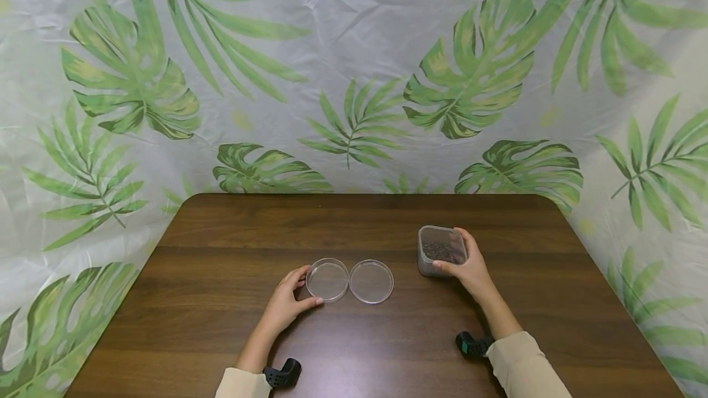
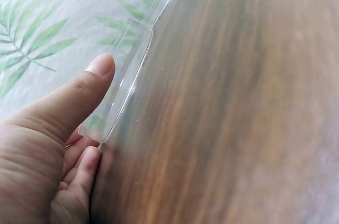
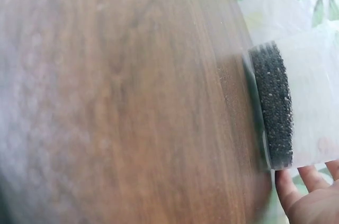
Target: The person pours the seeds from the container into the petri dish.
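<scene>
Two clear round dishes lie side by side on the wooden table, a left dish [image 1: 327,280] and a right dish [image 1: 371,282]. The left hand [image 1: 286,303] holds the left dish by its outer edge, thumb at the near side and fingers at the far left; in the left wrist view the hand [image 2: 63,123] has its thumb at the wall of the clear dish [image 2: 124,83]. At the right, the right hand [image 1: 470,268] grips a clear square container [image 1: 428,268] around its right side. Dark grains [image 3: 275,107] fill the container's bottom in the right wrist view, with fingers [image 3: 288,189] against its side.
The brown table [image 1: 387,349] runs back to a leaf-patterned cloth [image 1: 354,66]. A black band with a small device sits on each wrist, one at the left [image 1: 283,373] and one at the right [image 1: 472,345]. Both arms have cream sleeves.
</scene>
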Demonstrator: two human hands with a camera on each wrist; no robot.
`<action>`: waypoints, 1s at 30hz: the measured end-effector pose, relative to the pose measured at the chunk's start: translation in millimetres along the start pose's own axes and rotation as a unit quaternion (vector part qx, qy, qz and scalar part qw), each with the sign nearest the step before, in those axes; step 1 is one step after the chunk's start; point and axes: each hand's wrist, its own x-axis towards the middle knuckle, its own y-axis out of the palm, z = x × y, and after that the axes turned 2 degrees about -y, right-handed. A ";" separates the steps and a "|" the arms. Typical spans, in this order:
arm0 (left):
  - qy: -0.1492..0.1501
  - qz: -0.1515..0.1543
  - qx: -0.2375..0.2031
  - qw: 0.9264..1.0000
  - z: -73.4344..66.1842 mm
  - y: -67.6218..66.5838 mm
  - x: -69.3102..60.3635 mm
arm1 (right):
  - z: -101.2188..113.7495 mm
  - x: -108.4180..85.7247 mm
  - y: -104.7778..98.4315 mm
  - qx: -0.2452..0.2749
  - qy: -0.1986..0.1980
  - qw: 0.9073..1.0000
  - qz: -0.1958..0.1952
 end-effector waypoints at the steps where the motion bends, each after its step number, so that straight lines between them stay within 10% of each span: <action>1: 0.000 0.000 0.000 1.000 -0.1 0.0 -0.1 | 0.3 -0.1 -0.3 -0.001 0.001 1.000 -0.003; 30: -0.004 0.000 0.003 1.000 -1.0 -0.1 -1.2 | 60.2 0.2 20.8 -0.050 -0.035 0.998 -0.033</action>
